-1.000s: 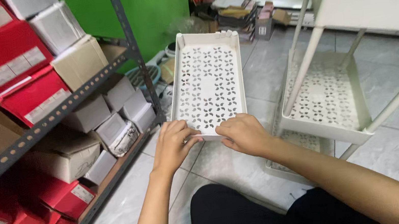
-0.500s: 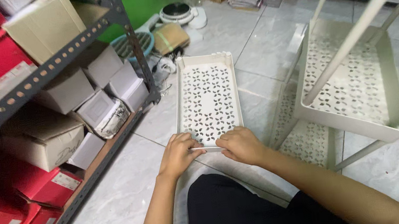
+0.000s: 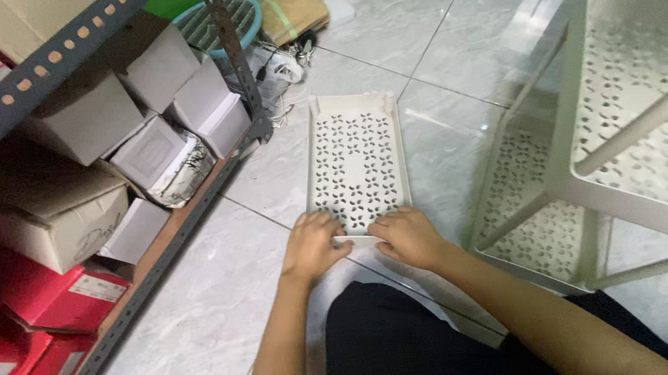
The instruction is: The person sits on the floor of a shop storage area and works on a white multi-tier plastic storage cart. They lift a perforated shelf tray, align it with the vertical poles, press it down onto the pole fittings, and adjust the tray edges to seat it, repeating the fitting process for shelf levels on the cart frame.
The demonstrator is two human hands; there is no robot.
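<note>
So from my seat watching the head cam: both hands are clamped on the near short edge of the tray, which lies flat on the floor tiles. My left hand has the near-left corner, fingers curled over the rim, and my right hand has the near-right corner, same deal, closed down on it. The tray runs away from the grip toward 12 o'clock, so basically all of it sits beyond my fingertips, with only that near lip under them.

Counts: one loose tray in hand, and one rack at about 3 o'clock with two more trays of the same kind fitted into it, one up high and one low near the floor, joined by thin slanted poles. Two hands, both mine.

Looks: the tray is cream plastic, long rectangle, low raised walls, rounded corners, base punched all over with little flower-ish cutouts. The rack trays have the same pattern. The floor is glossy grey marble-look tile. At 9 to 10 o'clock there's a dark metal shelf with a perforated rail, stuffed with white and brown cardboard boxes, and red ones lower down
</note>
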